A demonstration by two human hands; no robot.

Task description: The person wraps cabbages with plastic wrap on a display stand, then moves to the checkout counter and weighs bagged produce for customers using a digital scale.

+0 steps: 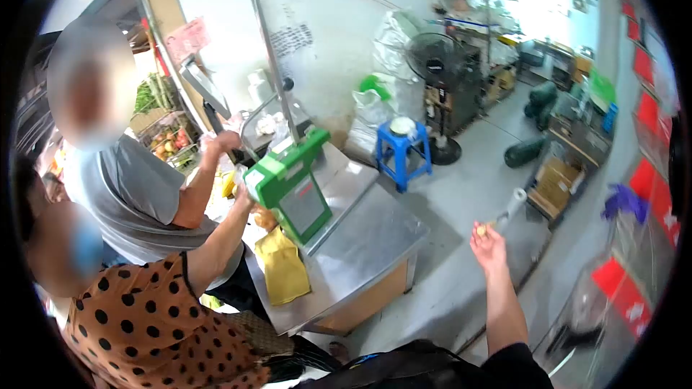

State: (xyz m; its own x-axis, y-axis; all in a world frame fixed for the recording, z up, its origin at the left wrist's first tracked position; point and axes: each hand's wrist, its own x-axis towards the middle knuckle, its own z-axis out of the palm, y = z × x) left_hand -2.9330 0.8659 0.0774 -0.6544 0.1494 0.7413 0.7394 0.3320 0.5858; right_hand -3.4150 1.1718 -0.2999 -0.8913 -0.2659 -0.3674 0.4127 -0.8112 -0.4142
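Observation:
My right hand (489,246) is stretched out ahead at the right of the view, over the grey floor. Its fingers are curled round a small yellowish thing (482,231), too small to name. Just beyond the fingertips stands a white roll (516,200), beside a low wooden shelf. My left hand is out of the frame. Left of my arm is a metal-topped counter (375,234) with a green-framed device (299,198) and a yellow cloth (282,266) on it.
Two people stand left of the counter, one in a grey shirt (126,187), one in a dotted top (155,317). A blue stool (404,155) and a black fan (437,65) stand behind. Red packets (620,284) hang at the right; dark green bundles (524,152) lie on the floor.

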